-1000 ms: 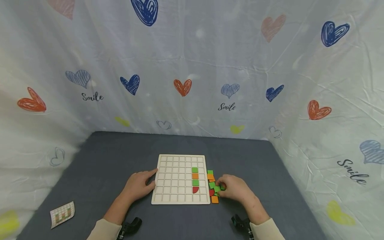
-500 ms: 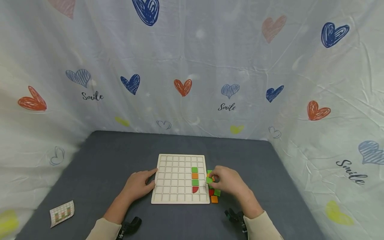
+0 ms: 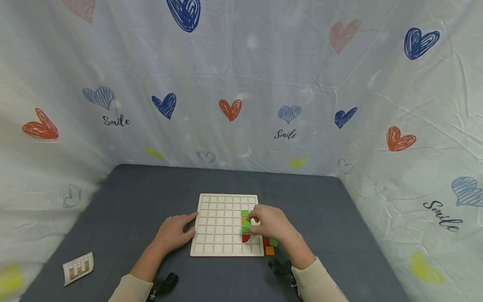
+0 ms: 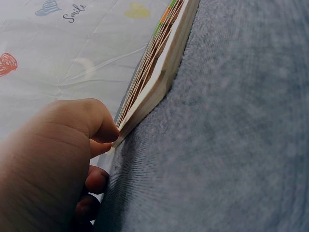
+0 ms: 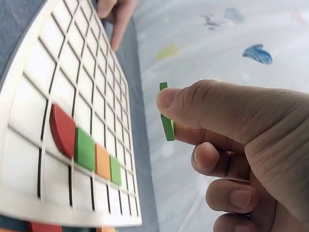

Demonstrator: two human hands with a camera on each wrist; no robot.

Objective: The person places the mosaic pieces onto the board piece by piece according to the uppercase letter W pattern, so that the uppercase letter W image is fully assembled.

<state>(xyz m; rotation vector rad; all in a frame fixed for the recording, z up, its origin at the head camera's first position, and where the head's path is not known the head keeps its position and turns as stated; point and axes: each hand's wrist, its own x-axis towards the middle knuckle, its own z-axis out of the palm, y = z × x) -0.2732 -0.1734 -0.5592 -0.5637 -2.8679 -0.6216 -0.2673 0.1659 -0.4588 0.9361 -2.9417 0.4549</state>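
Observation:
A pale wooden grid board (image 3: 219,233) lies flat on the dark cloth. One column near its right side bears a red rounded piece (image 5: 63,131), a green tile (image 5: 85,149), an orange tile (image 5: 102,161) and another green tile (image 5: 115,171). Between thumb and forefinger, my right hand (image 3: 272,222) pinches a thin green square tile (image 5: 167,128), raised over that column; its other fingers curl loosely below. At the board's left edge, my left hand (image 3: 174,233) rests its thumb and extended forefinger against the wood.
Beside the board's right edge lie loose pieces: a red one (image 3: 266,242), a green tile (image 3: 273,243) and an orange tile (image 3: 269,251); the right hand partly hides this group. A card printed with a coloured grid (image 3: 78,269) lies at the far left. A heart-printed curtain (image 3: 241,138) surrounds the table.
From the loose pieces, my right hand has picked up a green tile and carried it left over the board's coloured column. My left hand has stayed at the board's edge.

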